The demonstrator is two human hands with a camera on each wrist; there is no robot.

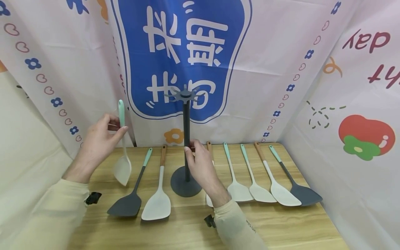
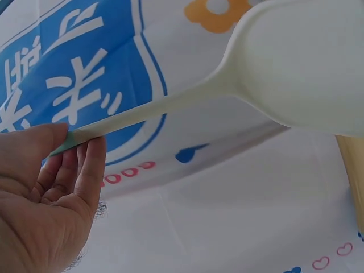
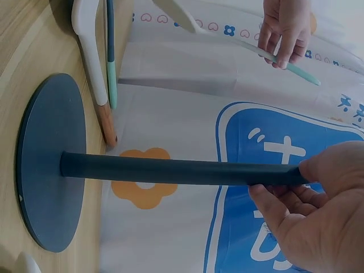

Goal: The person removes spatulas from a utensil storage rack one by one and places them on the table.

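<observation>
My left hand (image 1: pixel 99 140) pinches the mint handle of a cream-white spatula (image 1: pixel 122 170) between thumb and fingers. That spatula is held upright, head down, at the left of the table; its broad pale head (image 2: pixel 296 62) fills the upper right of the left wrist view. In the middle stands a dark grey utensil stand (image 1: pixel 186 121) with a round base and a crown of hooks at the top, on which nothing hangs. My right hand (image 1: pixel 202 166) holds the stand's pole (image 3: pixel 182 170), thumb on one side and fingers on the other.
A grey spatula (image 1: pixel 126 205) and a white, brown-handled spatula (image 1: pixel 157 205) lie left of the stand. Several more spatulas, among them a grey one (image 1: pixel 306 194), lie to the right, one partly hidden by my right hand. A printed cloth (image 1: pixel 259 90) hangs behind the wooden table (image 1: pixel 175 232).
</observation>
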